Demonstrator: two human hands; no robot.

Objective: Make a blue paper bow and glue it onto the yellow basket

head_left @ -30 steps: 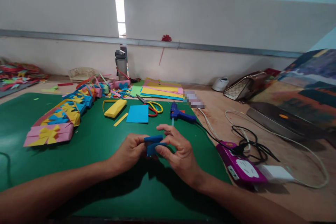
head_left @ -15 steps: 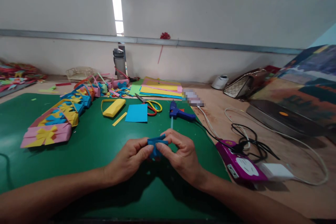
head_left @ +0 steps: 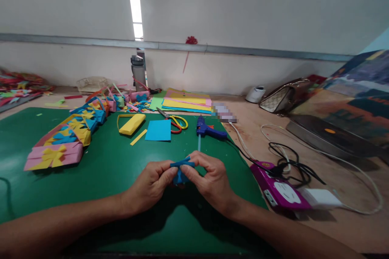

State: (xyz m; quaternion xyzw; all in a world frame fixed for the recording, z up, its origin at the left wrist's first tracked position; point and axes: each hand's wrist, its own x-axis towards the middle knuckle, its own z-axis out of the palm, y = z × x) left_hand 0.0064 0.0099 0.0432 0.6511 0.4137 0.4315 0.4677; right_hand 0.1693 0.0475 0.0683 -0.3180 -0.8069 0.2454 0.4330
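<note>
Left hand (head_left: 148, 185), right hand (head_left: 215, 179) close, fingers (head_left: 201, 159) pinched (thumbs (head_left: 192, 175) pointing inward), forearms (head_left: 79, 215) slanted.

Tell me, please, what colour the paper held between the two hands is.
The held paper is blue, as the head view shows.

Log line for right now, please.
left hand: pinching folded blue paper | right hand: pinching same paper | glue gun: lying on green mat
</note>
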